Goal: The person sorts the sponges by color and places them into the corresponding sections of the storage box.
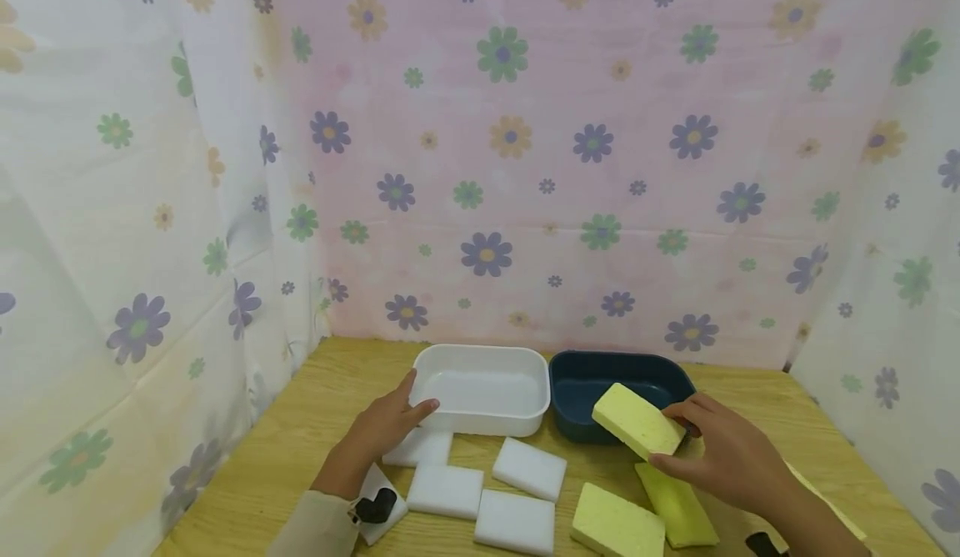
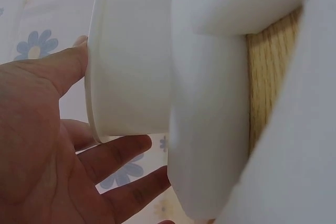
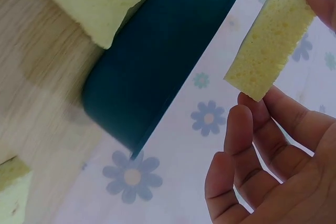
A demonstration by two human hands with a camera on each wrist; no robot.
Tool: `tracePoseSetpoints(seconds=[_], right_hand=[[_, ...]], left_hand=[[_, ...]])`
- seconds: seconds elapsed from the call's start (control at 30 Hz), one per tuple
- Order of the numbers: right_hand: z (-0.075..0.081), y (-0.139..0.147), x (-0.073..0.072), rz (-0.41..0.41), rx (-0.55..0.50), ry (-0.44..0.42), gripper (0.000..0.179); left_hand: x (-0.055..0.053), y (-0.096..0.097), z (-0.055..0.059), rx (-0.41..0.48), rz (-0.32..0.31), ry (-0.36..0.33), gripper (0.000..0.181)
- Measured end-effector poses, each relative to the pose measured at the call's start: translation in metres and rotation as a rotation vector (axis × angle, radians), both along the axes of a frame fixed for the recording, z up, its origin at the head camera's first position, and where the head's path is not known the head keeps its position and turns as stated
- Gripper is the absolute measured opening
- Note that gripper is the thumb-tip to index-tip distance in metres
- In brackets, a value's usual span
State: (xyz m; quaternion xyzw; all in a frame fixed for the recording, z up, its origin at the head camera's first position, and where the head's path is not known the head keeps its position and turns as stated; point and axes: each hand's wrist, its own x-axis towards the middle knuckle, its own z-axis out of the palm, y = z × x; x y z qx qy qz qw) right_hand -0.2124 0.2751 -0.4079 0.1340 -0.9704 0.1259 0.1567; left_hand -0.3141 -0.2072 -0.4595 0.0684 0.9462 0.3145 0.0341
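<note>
My right hand pinches a yellow sponge between thumb and fingertips, tilted over the front edge of a dark blue bin. In the right wrist view the porous edge of this sponge shows. My left hand rests at the near left corner of a white bin, its fingers fairly straight. Seen from the left wrist, the thumb touches the rim of that bin and the other fingers lie beside its wall.
Several white sponges lie before the white bin. More yellow sponges lie at the front right, one partly under my right hand. The wooden table ends at flowered cloth behind and at both sides.
</note>
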Motion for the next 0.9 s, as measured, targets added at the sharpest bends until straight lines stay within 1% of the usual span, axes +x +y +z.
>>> tracePoseSetpoints(seconds=[0.13, 0.27, 0.4, 0.67, 0.9], right_hand=[[0.000, -0.007, -0.009, 0.038, 0.011, 0.027, 0.064], [0.003, -0.016, -0.018, 0.076, 0.005, 0.021, 0.064], [0.006, -0.024, -0.026, 0.103, 0.006, 0.023, 0.066], [0.015, -0.038, -0.038, 0.119, -0.001, 0.043, 0.067], [0.023, -0.050, -0.049, 0.160, -0.008, 0.039, 0.064]], left_hand=[[0.002, 0.000, 0.002, 0.001, 0.000, -0.003, 0.094], [0.004, 0.000, 0.004, -0.003, 0.002, 0.001, 0.094], [0.004, 0.001, 0.004, 0.000, 0.002, -0.004, 0.095], [0.001, 0.001, 0.001, 0.011, 0.006, -0.011, 0.095], [0.002, 0.000, 0.002, 0.026, -0.003, -0.013, 0.095]])
